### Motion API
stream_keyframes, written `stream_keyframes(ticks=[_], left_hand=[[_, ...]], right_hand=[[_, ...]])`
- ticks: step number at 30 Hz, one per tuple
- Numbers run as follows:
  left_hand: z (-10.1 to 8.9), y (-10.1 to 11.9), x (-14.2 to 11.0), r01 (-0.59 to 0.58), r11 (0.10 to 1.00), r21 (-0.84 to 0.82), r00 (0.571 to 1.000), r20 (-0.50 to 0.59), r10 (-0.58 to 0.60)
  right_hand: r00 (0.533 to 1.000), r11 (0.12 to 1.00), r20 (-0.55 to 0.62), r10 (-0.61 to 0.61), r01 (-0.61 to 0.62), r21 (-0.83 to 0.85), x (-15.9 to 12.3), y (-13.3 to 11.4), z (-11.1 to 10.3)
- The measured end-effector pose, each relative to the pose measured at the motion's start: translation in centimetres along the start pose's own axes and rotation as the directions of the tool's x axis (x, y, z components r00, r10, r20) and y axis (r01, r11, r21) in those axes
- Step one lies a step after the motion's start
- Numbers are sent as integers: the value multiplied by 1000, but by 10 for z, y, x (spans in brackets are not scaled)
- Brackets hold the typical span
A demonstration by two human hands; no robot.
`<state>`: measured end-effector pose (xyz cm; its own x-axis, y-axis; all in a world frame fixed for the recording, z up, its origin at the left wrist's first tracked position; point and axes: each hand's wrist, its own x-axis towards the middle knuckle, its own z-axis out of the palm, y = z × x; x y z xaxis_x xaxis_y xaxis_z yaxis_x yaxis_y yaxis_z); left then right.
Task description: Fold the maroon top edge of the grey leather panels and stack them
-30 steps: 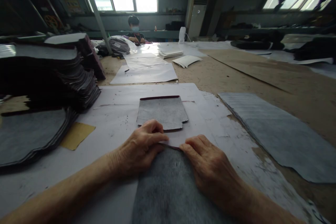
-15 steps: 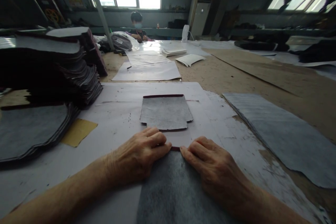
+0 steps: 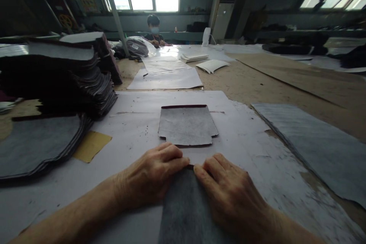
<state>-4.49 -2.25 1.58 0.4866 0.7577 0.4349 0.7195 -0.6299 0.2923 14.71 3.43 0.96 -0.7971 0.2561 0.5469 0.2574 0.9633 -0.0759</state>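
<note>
A dark grey felt-like sheet lies flat in front of me on white paper. My left hand and my right hand rest on its far edge, fingers stretched and pressed down side by side, fingertips almost meeting. A thin dark red strip shows along that edge between the fingertips. Just beyond the hands lies a smaller grey cut piece with a dark red rim and notched corners.
A tall stack of dark cut pieces stands at the left, with a lower grey pile and a yellow scrap before it. A long grey sheet lies at the right. A person sits at the far end.
Both hands have flattened and slid slightly nearer along the sheet's far edge. The view has shifted a little, so the small grey piece sits further right.
</note>
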Motion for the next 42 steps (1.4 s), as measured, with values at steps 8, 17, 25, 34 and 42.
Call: stream_keyframes(ticks=[8,17,25,34,42], left_hand=[[-4,-6,-9,-29,999,26,998,-58,30],[-2,-3,-7,-68,990,123,996,-54,75],[-3,-7,-10,0,998,60,999,-54,3],[-27,0,-11,138,976,-168,989,80,-126],[-37,-5,-14,218,976,-21,920,339,-198]], right_hand=[[1000,995,-5,29,-28,92,0,4,2],[998,995,26,-59,57,81,4,2,-1],[993,987,69,-100,90,136,16,0,6],[999,950,33,-2,-9,311,13,7,14],[995,962,74,-60,38,272,14,11,15]])
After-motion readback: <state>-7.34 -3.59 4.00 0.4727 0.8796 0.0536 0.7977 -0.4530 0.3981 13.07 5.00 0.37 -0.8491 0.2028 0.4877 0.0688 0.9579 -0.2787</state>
